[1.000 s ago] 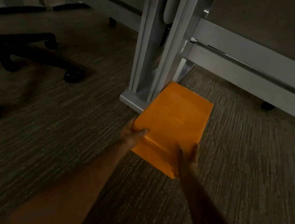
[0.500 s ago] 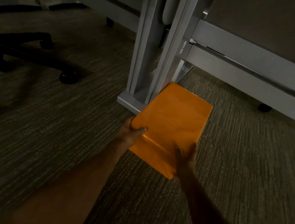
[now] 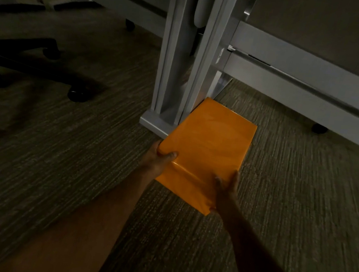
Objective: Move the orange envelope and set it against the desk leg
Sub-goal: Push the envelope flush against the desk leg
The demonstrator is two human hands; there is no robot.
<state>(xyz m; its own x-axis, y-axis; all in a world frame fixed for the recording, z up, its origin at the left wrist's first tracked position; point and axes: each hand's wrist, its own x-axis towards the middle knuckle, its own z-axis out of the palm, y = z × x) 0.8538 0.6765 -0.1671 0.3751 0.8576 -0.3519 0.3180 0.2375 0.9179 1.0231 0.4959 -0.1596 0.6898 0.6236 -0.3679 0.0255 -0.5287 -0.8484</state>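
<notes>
Both hands, left hand and right hand, have fingers pinching the orange envelope; released, it may slide off the desk leg, contact seemingly marginal.

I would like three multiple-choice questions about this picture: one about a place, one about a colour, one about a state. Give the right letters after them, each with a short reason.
1. Where is the far end of the envelope?
A. At the foot of the grey desk leg
B. Under the office chair
C. On top of the desk

2. What colour is the envelope?
A. Blue
B. Orange
C. White

3. How is the envelope held?
A. By the left hand alone
B. By no hand
C. By both hands at its near end

Answers:
1 A: the orange envelope reaches the base of the desk leg.
2 B: its surface is plainly orange.
3 C: the left hand and the right hand each grip a near corner.
</notes>
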